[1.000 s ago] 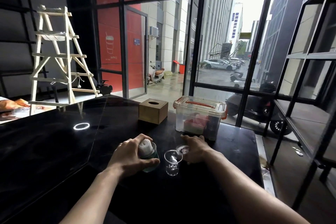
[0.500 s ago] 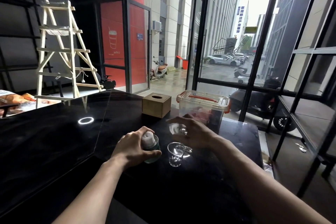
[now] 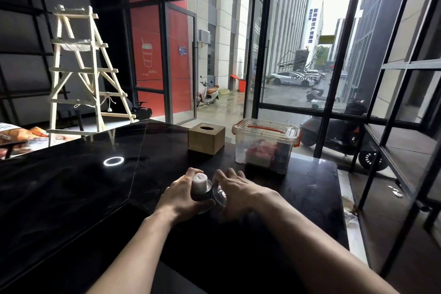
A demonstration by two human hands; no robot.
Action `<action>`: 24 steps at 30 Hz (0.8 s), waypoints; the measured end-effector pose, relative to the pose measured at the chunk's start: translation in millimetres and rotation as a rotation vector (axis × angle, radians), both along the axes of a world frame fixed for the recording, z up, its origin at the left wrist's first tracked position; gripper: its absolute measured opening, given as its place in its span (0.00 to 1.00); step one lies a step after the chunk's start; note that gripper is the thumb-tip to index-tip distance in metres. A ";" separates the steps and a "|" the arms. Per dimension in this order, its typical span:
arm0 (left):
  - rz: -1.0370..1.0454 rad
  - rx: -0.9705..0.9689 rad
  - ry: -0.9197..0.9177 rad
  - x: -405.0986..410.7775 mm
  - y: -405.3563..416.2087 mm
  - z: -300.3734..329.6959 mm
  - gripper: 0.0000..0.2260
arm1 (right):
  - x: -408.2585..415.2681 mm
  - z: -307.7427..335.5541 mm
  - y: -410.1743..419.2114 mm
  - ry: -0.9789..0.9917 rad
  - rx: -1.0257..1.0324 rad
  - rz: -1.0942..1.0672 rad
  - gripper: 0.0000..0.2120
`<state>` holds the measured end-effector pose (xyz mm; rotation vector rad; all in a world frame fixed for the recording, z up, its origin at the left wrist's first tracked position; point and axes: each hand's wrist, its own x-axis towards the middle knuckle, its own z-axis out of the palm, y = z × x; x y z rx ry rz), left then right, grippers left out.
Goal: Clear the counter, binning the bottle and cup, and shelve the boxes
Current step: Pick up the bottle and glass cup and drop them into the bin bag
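Since half a second ago the right hand (image 3: pixel 235 194) has come down beside the left hand (image 3: pixel 181 199), its fingers curled around the clear cup (image 3: pixel 219 194), which now tilts against the bottle (image 3: pixel 201 187). The left fingers wrap that one bottle, on the counter (image 3: pixel 71 198). Two boxes stand behind: a wooden box (image 3: pixel 206 137) and a clear plastic box (image 3: pixel 265 144).

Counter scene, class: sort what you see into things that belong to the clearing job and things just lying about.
Belongs to the job:
bottle, in the left hand
clear cup, at the right hand
wooden box
clear plastic box
counter

Just lying about:
wooden ladder shelf
scooter outside
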<state>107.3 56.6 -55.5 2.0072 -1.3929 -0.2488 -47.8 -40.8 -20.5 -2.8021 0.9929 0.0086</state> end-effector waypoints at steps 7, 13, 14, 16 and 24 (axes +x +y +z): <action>-0.011 -0.015 0.039 -1.0 3.6 -1.6 0.32 | 1.7 -2.1 -4.8 -0.010 0.008 -0.011 0.28; -0.028 -0.029 0.062 -3.0 7.0 -1.7 0.30 | -2.9 -2.3 -2.9 -0.116 0.040 -0.030 0.28; -0.030 -0.034 0.057 -3.2 7.5 -1.5 0.31 | -5.2 -2.1 -2.9 -0.131 0.038 -0.037 0.28; -0.029 -0.056 0.034 -3.9 7.7 -1.6 0.31 | -10.2 -1.2 -5.3 -0.180 0.021 -0.051 0.28; -0.133 -0.147 -0.016 -29.2 -12.4 21.3 0.33 | -58.2 22.5 -14.8 -0.301 -0.095 -0.133 0.31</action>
